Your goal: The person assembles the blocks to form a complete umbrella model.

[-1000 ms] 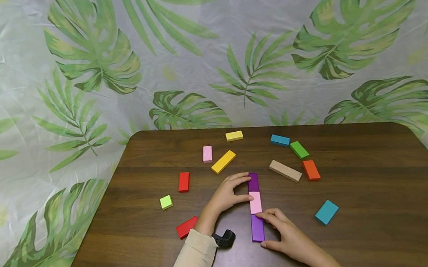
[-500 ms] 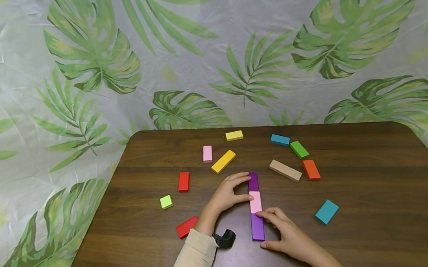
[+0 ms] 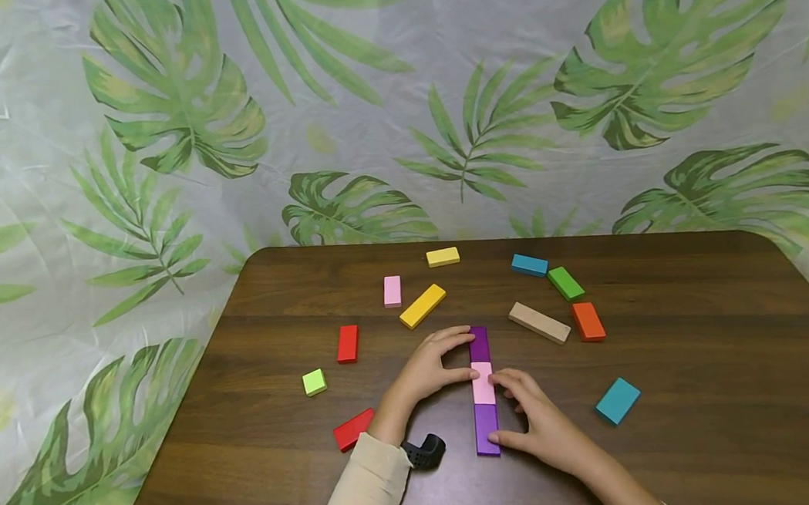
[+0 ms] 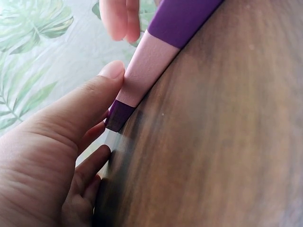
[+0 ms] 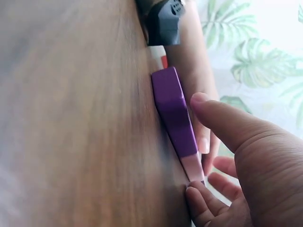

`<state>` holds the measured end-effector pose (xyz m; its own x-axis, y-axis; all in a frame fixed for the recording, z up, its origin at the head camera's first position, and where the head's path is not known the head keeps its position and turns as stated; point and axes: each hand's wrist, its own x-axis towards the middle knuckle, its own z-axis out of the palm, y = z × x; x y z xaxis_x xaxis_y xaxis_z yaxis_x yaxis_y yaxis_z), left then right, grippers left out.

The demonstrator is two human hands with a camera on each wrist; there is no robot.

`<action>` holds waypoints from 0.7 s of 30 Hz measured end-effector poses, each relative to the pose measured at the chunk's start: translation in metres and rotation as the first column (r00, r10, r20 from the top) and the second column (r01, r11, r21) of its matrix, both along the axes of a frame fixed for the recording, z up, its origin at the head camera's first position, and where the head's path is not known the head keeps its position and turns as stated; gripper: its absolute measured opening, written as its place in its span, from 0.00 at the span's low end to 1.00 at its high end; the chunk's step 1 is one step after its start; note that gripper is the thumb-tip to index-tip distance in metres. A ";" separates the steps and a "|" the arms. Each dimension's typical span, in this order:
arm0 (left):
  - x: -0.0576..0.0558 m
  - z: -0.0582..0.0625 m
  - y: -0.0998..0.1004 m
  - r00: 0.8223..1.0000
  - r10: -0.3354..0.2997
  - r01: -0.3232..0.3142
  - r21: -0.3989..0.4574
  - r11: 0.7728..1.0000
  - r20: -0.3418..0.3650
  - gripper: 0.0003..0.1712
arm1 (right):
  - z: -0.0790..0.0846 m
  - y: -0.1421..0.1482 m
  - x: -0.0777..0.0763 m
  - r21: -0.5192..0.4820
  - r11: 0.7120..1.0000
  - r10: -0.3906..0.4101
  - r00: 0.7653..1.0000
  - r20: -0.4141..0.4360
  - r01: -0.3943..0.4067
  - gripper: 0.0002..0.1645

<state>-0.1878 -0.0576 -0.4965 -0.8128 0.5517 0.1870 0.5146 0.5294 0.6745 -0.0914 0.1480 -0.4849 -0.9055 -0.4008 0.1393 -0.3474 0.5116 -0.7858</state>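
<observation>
Three blocks lie end to end in a straight row on the brown table [image 3: 700, 420]: a dark purple block [image 3: 479, 345] at the far end, a pink block [image 3: 483, 390] in the middle and a purple block [image 3: 486, 419] nearest me. My left hand [image 3: 427, 368] rests along the row's left side, thumb touching the pink block and fingertips at the dark purple one. On the other side is my right hand [image 3: 542, 423], its fingertips at the pink block's right edge and thumb over the purple block. In the right wrist view that thumb hovers close to the purple block [image 5: 173, 101].
Loose blocks lie around: red [image 3: 347, 344], another red one [image 3: 353, 429] partly behind the left forearm, lime green [image 3: 314, 382], yellow-orange [image 3: 422, 306], tan [image 3: 539, 323], orange-red [image 3: 589, 322] and teal [image 3: 618, 401]. A black wrist device [image 3: 427, 452] sticks out from the left wrist.
My right hand has slid forward: its fingertips went from the near end of the pink block to its right side, its thumb from below the purple block onto it. The left hand stays put.
</observation>
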 end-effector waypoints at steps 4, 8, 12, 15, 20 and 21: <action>0.000 0.000 0.000 1.000 -0.001 0.001 -0.001 1.000 0.000 0.33 | 0.000 0.000 -0.006 -0.006 1.000 0.011 1.000 0.012 -0.011 0.46; 0.000 0.000 0.000 1.000 -0.002 0.002 0.003 1.000 0.000 0.33 | 0.000 0.000 -0.012 -0.008 1.000 0.021 1.000 0.022 -0.021 0.48; 0.000 0.000 0.000 1.000 -0.005 0.005 0.000 1.000 -0.004 0.33 | -0.001 0.000 -0.016 0.007 0.999 0.035 0.999 0.015 -0.035 0.50; -0.001 0.000 0.000 1.000 -0.005 0.005 -0.006 1.000 -0.010 0.33 | -0.002 0.001 -0.020 0.022 0.998 0.053 0.999 0.006 -0.053 0.51; -0.001 -0.001 0.000 1.000 -0.007 0.007 -0.010 1.000 -0.014 0.33 | -0.001 0.002 -0.024 0.046 0.995 0.088 0.996 -0.007 -0.088 0.52; 0.000 -0.001 0.000 1.000 -0.007 0.007 -0.011 1.000 -0.016 0.33 | 0.000 0.002 -0.025 0.051 0.994 0.094 0.996 -0.007 -0.093 0.52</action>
<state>-0.1882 -0.0580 -0.4973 -0.8057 0.5595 0.1943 0.5292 0.5328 0.6604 -0.1163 0.1498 -0.4852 -0.8624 -0.4905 0.1253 -0.4032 0.5157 -0.7559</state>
